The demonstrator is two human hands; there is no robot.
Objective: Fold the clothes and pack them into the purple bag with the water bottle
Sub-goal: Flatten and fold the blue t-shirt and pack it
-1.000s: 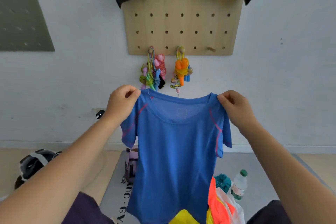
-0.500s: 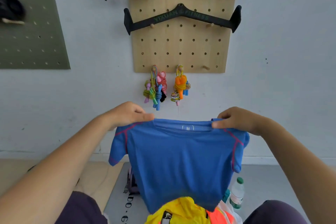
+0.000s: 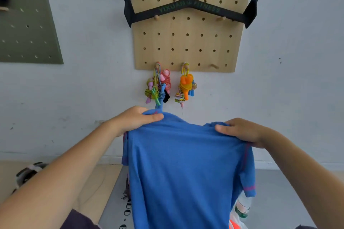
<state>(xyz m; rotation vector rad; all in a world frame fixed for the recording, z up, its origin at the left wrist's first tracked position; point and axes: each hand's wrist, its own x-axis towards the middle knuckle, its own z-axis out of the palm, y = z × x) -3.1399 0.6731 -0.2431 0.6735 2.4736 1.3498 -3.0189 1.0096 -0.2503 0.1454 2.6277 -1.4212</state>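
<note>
A blue T-shirt (image 3: 186, 173) with pink seams hangs in front of me, its plain back side facing me. My left hand (image 3: 134, 119) grips its left shoulder, thumb on top. My right hand (image 3: 242, 132) grips the right shoulder. A clear water bottle (image 3: 243, 205) with a green label stands on the grey mat, mostly hidden by the shirt's right edge. A sliver of the purple bag (image 3: 128, 182) peeks out behind the shirt's left edge. Orange and white clothing (image 3: 235, 225) shows at the bottom right.
A wooden pegboard (image 3: 186, 42) on the white wall carries black handle bars (image 3: 189, 9) and bundles of coloured jump ropes (image 3: 158, 87). A green pegboard (image 3: 24, 24) hangs at the left. A grey mat (image 3: 115, 201) covers the floor; a black-and-white helmet (image 3: 28, 173) lies at far left.
The shirt has been turned so its collar tips away from me and the plain back now faces me. Both hands stayed on the shoulders. The yellow clothing is now hidden.
</note>
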